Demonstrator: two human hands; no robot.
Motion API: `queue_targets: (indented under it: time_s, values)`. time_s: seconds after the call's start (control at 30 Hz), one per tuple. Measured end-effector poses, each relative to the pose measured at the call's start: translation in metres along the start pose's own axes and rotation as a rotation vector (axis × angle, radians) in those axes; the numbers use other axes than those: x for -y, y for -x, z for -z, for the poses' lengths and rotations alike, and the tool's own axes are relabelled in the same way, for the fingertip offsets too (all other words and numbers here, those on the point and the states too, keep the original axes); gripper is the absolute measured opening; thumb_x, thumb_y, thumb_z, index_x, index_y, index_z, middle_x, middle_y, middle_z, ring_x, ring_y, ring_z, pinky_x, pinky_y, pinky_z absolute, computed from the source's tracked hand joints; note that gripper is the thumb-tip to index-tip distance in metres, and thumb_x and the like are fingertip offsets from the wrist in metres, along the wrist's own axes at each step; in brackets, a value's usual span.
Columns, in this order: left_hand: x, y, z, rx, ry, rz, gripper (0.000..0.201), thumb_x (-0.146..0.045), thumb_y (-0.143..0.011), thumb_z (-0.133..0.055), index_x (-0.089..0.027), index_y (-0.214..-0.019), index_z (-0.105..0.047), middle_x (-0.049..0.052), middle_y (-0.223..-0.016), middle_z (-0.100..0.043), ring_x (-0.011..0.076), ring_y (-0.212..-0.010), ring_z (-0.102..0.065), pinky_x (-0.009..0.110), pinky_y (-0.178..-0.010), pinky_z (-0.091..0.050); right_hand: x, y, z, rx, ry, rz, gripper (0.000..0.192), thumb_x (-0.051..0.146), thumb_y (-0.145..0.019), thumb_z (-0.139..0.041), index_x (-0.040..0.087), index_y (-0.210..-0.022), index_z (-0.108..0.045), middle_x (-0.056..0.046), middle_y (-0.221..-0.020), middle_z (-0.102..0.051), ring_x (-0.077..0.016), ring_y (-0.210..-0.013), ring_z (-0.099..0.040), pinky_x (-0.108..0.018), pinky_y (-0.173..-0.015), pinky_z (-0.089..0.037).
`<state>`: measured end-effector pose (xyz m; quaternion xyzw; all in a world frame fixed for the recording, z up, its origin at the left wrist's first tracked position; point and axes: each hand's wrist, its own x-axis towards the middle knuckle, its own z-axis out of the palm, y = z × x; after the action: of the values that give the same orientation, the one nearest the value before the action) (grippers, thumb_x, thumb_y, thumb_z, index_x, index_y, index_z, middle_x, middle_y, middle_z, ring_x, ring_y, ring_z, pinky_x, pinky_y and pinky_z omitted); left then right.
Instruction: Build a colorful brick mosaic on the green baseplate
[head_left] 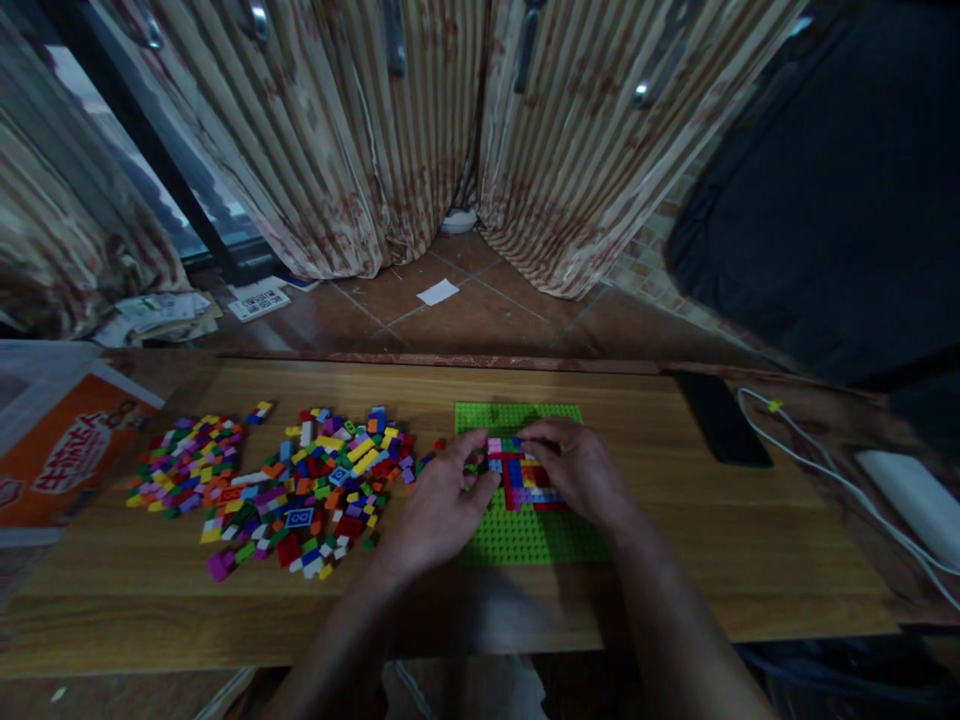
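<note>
A green studded baseplate (499, 545) lies on the wooden table with a low build of coloured toy bricks (517, 475) on it. My left hand (446, 500) is at the build's left side, fingers curled and thumb beside the bricks; anything in its grasp is too small to make out. From the right, my right hand (585, 470) reaches over the build. Its thumb and fingers close at the far edge, by a small blue brick (517, 442). The right hand covers part of the build.
Loose bricks lie in a large pile (322, 490) and a smaller pile (191, 460) to the left. An orange-and-white bag (82, 440) stands at the far left. A black phone (721, 420), a white cable (825, 470) and a white box (907, 500) lie to the right.
</note>
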<state>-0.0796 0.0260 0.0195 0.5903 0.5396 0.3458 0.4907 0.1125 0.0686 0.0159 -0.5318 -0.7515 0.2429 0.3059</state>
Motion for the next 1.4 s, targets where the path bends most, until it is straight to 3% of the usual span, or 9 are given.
queue_targets:
  time_s: [0.63, 0.9, 1.0, 1.1, 1.17, 1.27, 1.4]
  values:
    - [-0.007, 0.003, 0.000, -0.024, -0.134, -0.026, 0.045, -0.023, -0.084, -0.057, -0.018, -0.129, -0.056, 0.012, -0.123, -0.065, 0.0259, -0.112, -0.062, 0.044, -0.096, -0.051, 0.005, -0.005, 0.002, 0.035, 0.043, -0.055, 0.015, 0.017, -0.081, -0.060, 0.023, -0.082, -0.074, -0.003, -0.084, -0.074, -0.0182, -0.079, -0.068, -0.033, -0.076, -0.050]
    - [0.003, 0.001, 0.004, -0.057, 0.040, -0.053, 0.041, -0.027, -0.086, -0.057, -0.020, -0.126, -0.057, 0.010, -0.121, -0.066, 0.0213, -0.102, -0.066, 0.037, -0.089, -0.054, -0.005, 0.000, 0.004, 0.022, -0.125, -0.109, 0.016, 0.028, -0.080, -0.066, 0.023, -0.092, -0.075, -0.003, -0.092, -0.075, -0.0186, -0.082, -0.069, -0.035, -0.079, -0.053]
    - [0.001, -0.003, 0.019, -0.170, 0.162, -0.062, 0.037, -0.027, -0.085, -0.059, -0.016, -0.120, -0.060, 0.010, -0.115, -0.068, 0.0201, -0.098, -0.067, 0.034, -0.086, -0.054, -0.005, 0.000, 0.011, -0.155, -0.197, -0.133, 0.021, 0.035, -0.080, -0.068, 0.023, -0.095, -0.075, -0.004, -0.096, -0.075, -0.0211, -0.087, -0.070, -0.038, -0.082, -0.054]
    - [-0.004, -0.006, 0.040, -0.349, 0.258, -0.080, 0.033, -0.027, -0.081, -0.063, -0.013, -0.111, -0.064, 0.009, -0.103, -0.072, 0.0192, -0.094, -0.067, 0.034, -0.088, -0.053, 0.003, -0.002, 0.014, -0.386, -0.199, -0.100, 0.019, 0.037, -0.082, -0.066, 0.021, -0.089, -0.075, -0.005, -0.090, -0.076, -0.0220, -0.083, -0.070, -0.038, -0.079, -0.055]
    - [-0.007, -0.005, 0.055, -0.472, 0.329, -0.091, 0.032, -0.028, -0.079, -0.065, -0.013, -0.107, -0.065, 0.007, -0.097, -0.073, 0.0189, -0.092, -0.068, 0.033, -0.086, -0.053, 0.012, -0.002, 0.012, -0.463, -0.183, -0.070, 0.017, 0.036, -0.083, -0.066, 0.021, -0.087, -0.075, -0.004, -0.087, -0.076, -0.0218, -0.081, -0.070, -0.037, -0.077, -0.055]
    - [-0.011, -0.001, 0.076, -0.649, 0.412, -0.118, 0.031, -0.029, -0.076, -0.068, -0.012, -0.103, -0.066, 0.006, -0.090, -0.073, 0.0174, -0.085, -0.068, 0.030, -0.080, -0.054, 0.033, 0.002, -0.002, -0.440, -0.177, 0.012, 0.013, 0.032, -0.085, -0.065, 0.023, -0.088, -0.074, -0.003, -0.088, -0.075, -0.0203, -0.081, -0.070, -0.035, -0.076, -0.054]
    - [-0.011, 0.005, 0.097, -0.800, 0.418, -0.109, 0.028, -0.027, -0.076, -0.066, -0.011, -0.099, -0.067, 0.005, -0.086, -0.072, 0.0124, -0.072, -0.065, 0.023, -0.071, -0.053, 0.070, 0.012, -0.031, -0.170, -0.166, 0.161, 0.012, 0.025, -0.089, -0.060, 0.024, -0.091, -0.072, -0.001, -0.090, -0.073, -0.0170, -0.083, -0.068, -0.029, -0.075, -0.052]
